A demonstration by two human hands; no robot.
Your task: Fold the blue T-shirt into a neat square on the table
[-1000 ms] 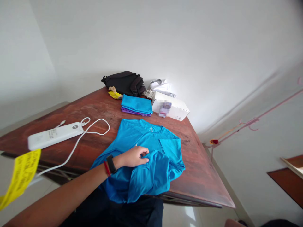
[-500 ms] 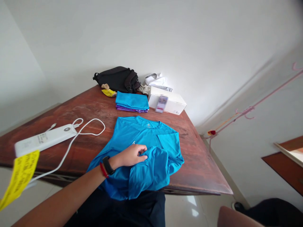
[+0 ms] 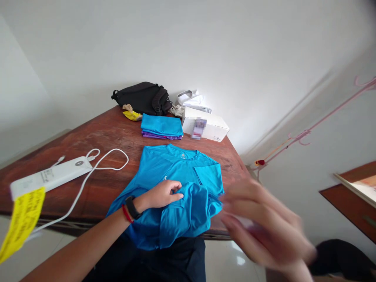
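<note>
Wooden bench (image 3: 96, 133), blue T-shirt (image 3: 179, 166) lying flat, lower part folded over; left hand (image 3: 158, 194) pinching fold, grip closed on cloth; right hand (image 3: 261, 223) blurred beside shirt, grip unclear.

The left hand (image 3: 158, 194) lies palm-down at the end of a bare forearm (image 3: 79, 243) reaching in from the lower left, its fingers curled inward (a black fitness band (image 3: 132, 207) and a red thread (image 3: 127, 214) circle the wrist). The right hand (image 3: 264, 223) is raised further right, too motion-blurred to read its grip.
</note>
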